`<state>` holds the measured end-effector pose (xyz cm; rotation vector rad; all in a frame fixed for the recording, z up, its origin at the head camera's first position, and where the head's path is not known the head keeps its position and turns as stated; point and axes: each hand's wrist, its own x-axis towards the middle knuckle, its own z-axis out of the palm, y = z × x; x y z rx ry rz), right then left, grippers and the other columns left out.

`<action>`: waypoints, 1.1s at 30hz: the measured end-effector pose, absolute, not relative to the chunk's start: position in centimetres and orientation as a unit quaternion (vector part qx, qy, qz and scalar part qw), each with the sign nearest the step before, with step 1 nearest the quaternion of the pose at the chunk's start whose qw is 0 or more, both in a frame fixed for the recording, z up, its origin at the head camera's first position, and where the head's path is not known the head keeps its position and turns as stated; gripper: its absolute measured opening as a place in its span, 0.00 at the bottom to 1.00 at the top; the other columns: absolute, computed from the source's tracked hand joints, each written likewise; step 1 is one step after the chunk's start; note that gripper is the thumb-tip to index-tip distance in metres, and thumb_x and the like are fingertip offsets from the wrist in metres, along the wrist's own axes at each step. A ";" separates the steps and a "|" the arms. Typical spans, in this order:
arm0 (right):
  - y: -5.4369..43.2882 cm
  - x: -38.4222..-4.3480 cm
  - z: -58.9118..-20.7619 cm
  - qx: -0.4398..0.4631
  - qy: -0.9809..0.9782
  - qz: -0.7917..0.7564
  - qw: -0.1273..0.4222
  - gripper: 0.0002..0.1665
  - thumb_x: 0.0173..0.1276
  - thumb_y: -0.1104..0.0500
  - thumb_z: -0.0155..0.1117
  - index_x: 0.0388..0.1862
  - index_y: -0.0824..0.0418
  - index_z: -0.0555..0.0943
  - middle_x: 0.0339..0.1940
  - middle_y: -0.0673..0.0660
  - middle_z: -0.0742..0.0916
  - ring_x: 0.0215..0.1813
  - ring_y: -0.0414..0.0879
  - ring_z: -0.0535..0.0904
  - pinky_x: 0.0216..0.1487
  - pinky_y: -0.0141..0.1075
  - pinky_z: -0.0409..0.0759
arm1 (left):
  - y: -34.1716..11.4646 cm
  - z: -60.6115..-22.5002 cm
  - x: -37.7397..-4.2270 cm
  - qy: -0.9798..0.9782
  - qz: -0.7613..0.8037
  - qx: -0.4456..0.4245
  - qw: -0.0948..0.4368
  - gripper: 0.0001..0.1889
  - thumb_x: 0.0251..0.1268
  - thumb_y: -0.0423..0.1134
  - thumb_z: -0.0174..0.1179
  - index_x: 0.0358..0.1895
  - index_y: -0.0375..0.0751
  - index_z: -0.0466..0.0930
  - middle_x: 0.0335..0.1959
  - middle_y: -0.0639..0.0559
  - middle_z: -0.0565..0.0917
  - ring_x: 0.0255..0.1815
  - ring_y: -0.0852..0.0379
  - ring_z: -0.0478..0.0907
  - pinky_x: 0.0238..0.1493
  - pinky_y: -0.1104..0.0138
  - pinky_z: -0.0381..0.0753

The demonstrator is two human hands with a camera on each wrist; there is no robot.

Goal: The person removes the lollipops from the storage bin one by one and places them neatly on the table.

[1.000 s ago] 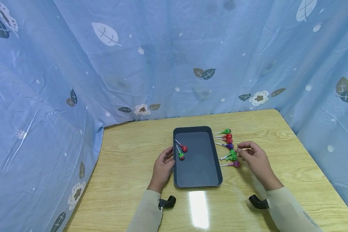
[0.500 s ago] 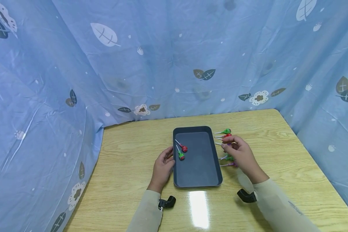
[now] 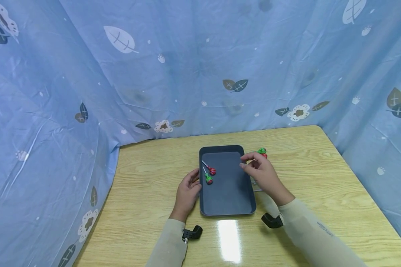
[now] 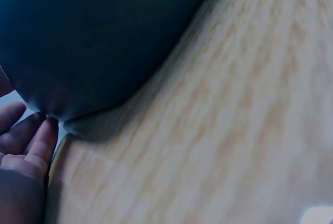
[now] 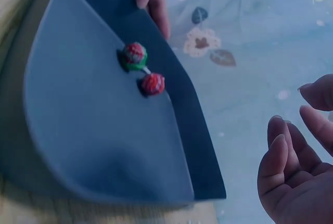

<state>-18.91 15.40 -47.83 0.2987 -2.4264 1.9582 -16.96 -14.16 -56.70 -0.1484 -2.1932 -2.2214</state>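
A dark grey rectangular tray (image 3: 225,200) lies on the wooden table. Two lollipops rest inside near its left wall, one with a red wrapper (image 3: 212,171) and one with a green wrapper (image 3: 208,180). My left hand (image 3: 188,191) grips the tray's left side; its fingers (image 4: 44,138) meet the outer wall in the left wrist view. Over the tray's right rim hovers my right hand (image 3: 262,174), thumb and index finger apart and bent. I see nothing between them in the right wrist view. A green lollipop (image 3: 262,151) shows beyond this hand, which hides most of the others.
Blue patterned curtain (image 3: 200,74) hangs behind and at both sides of the wooden table (image 3: 147,178). White lollipop sticks (image 3: 257,190) point toward the tray's right wall. A black wrist camera (image 3: 272,220) sits on the right sleeve, another black camera (image 3: 193,232) on the left.
My right hand has moved left from beside the row of lollipops, across them, to the tray's right rim. The left hand, the tray and the two lollipops in it have stayed put.
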 end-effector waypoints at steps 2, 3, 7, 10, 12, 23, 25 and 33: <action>14.9 -19.2 -47.7 0.101 -0.774 0.625 0.004 0.13 0.79 0.64 0.69 0.58 0.67 0.83 0.53 0.64 0.85 0.38 0.51 0.78 0.37 0.33 0.81 | -14.1 -56.6 -16.9 -0.701 -0.712 -0.048 0.008 0.31 0.72 0.20 0.56 0.79 0.29 0.71 0.73 0.34 0.78 0.73 0.39 0.76 0.70 0.57 0.81; 14.6 -19.2 -47.7 0.104 -0.772 0.628 0.003 0.13 0.79 0.64 0.70 0.58 0.67 0.83 0.54 0.64 0.84 0.39 0.51 0.77 0.37 0.33 0.80 | -14.1 -56.6 -16.9 -0.700 -0.712 -0.048 0.008 0.31 0.72 0.20 0.56 0.79 0.29 0.71 0.73 0.34 0.77 0.73 0.40 0.76 0.70 0.57 0.81; 13.8 -19.8 -47.9 0.113 -0.771 0.626 -0.004 0.12 0.80 0.64 0.69 0.57 0.66 0.83 0.55 0.64 0.84 0.37 0.51 0.75 0.36 0.34 0.78 | -14.1 -56.7 -16.8 -0.698 -0.715 -0.046 0.006 0.31 0.72 0.20 0.56 0.79 0.30 0.71 0.73 0.35 0.78 0.73 0.40 0.76 0.70 0.57 0.81; 13.2 -20.2 -48.1 0.118 -0.776 0.620 -0.009 0.11 0.81 0.63 0.68 0.58 0.65 0.83 0.55 0.63 0.84 0.37 0.52 0.76 0.37 0.35 0.79 | -14.1 -56.8 -16.9 -0.698 -0.715 -0.047 0.006 0.31 0.72 0.20 0.56 0.79 0.30 0.71 0.73 0.35 0.77 0.73 0.40 0.76 0.70 0.58 0.81; 12.8 -20.5 -48.2 0.120 -0.782 0.612 -0.009 0.11 0.81 0.62 0.69 0.58 0.63 0.84 0.54 0.61 0.85 0.39 0.53 0.78 0.38 0.36 0.80 | -14.2 -56.9 -16.9 -0.698 -0.715 -0.048 0.006 0.31 0.72 0.20 0.56 0.79 0.29 0.71 0.74 0.35 0.77 0.74 0.40 0.75 0.70 0.58 0.81; 10.0 -22.5 -49.5 0.131 -0.789 0.601 -0.005 0.10 0.78 0.64 0.70 0.55 0.64 0.85 0.52 0.62 0.86 0.34 0.52 0.77 0.34 0.38 0.78 | -14.2 -57.1 -16.9 -0.706 -0.707 -0.042 0.007 0.31 0.73 0.21 0.56 0.79 0.32 0.72 0.73 0.38 0.78 0.73 0.44 0.77 0.68 0.61 0.82; 9.5 -22.8 -49.7 0.134 -0.789 0.600 -0.002 0.10 0.78 0.63 0.70 0.55 0.64 0.86 0.52 0.62 0.86 0.34 0.51 0.77 0.33 0.38 0.78 | -14.2 -57.1 -16.9 -0.706 -0.707 -0.043 0.007 0.31 0.73 0.21 0.56 0.79 0.32 0.71 0.73 0.38 0.78 0.73 0.45 0.77 0.68 0.61 0.82; 8.2 -23.6 -50.7 0.127 -0.791 0.599 -0.009 0.12 0.78 0.63 0.70 0.56 0.65 0.85 0.52 0.59 0.87 0.37 0.52 0.78 0.36 0.40 0.80 | -14.3 -57.1 -17.0 -0.709 -0.704 -0.043 0.007 0.31 0.73 0.22 0.57 0.79 0.33 0.72 0.73 0.40 0.79 0.72 0.45 0.77 0.68 0.61 0.82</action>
